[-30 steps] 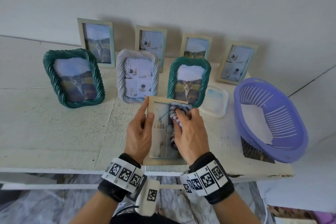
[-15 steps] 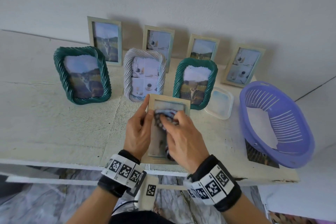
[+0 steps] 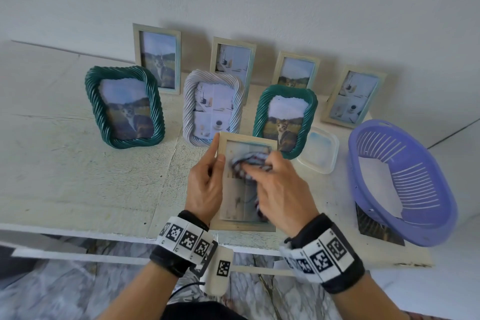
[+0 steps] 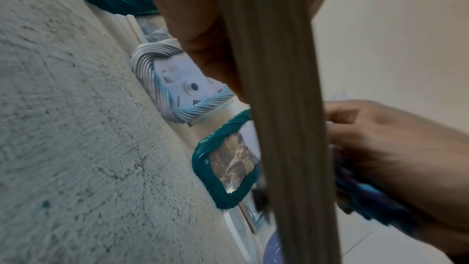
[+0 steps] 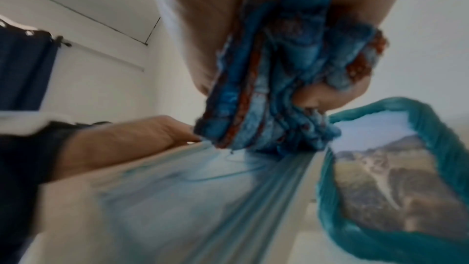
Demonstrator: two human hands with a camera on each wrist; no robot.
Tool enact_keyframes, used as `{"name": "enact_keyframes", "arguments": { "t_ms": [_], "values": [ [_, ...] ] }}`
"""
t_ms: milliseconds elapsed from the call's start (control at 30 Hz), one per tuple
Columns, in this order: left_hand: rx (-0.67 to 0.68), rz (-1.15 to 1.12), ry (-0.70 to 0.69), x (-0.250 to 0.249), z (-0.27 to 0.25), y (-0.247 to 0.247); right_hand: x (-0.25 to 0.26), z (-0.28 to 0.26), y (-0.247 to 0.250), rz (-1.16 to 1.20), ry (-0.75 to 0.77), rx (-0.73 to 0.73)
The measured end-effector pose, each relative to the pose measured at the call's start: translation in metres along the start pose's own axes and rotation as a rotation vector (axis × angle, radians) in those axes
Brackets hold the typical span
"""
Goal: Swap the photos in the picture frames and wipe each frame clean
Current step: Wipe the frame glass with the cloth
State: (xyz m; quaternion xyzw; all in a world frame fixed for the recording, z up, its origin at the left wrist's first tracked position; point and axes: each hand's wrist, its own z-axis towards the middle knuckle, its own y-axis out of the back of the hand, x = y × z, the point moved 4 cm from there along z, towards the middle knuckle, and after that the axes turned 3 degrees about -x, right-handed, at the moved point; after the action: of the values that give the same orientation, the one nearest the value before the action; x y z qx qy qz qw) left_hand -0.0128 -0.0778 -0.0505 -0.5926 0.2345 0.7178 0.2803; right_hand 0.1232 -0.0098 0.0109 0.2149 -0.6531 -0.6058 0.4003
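A pale wooden picture frame is held tilted above the table's front edge. My left hand grips its left side, thumb on the front; the frame's edge fills the left wrist view. My right hand holds a bunched blue and red patterned cloth against the upper part of the glass. In the right wrist view the cloth presses on the glass. Behind stand two green twisted frames with cat photos and a white twisted frame.
Several pale wooden frames lean on the wall at the back. A clear plastic lid lies right of the held frame. A purple slotted basket sits at the right edge, over a loose photo. The table is rough and white.
My right hand has swept the cloth from the glass's upper right across towards the upper left. The left hand keeps the same grip on the frame.
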Motion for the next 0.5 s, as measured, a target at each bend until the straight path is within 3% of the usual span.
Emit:
{"name": "enact_keyframes", "arguments": {
  "t_ms": [133, 300, 500],
  "values": [
    [0.026, 0.04, -0.004, -0.002, -0.004, -0.003, -0.005, 0.012, 0.005, -0.063, -0.084, -0.068],
    [0.024, 0.019, -0.006, 0.003, -0.002, 0.006, 0.017, -0.007, -0.007, 0.012, 0.07, 0.038],
    [-0.02, 0.049, -0.006, -0.001, -0.007, 0.0, -0.003, 0.01, 0.003, -0.083, -0.059, -0.043]
  ]
}}
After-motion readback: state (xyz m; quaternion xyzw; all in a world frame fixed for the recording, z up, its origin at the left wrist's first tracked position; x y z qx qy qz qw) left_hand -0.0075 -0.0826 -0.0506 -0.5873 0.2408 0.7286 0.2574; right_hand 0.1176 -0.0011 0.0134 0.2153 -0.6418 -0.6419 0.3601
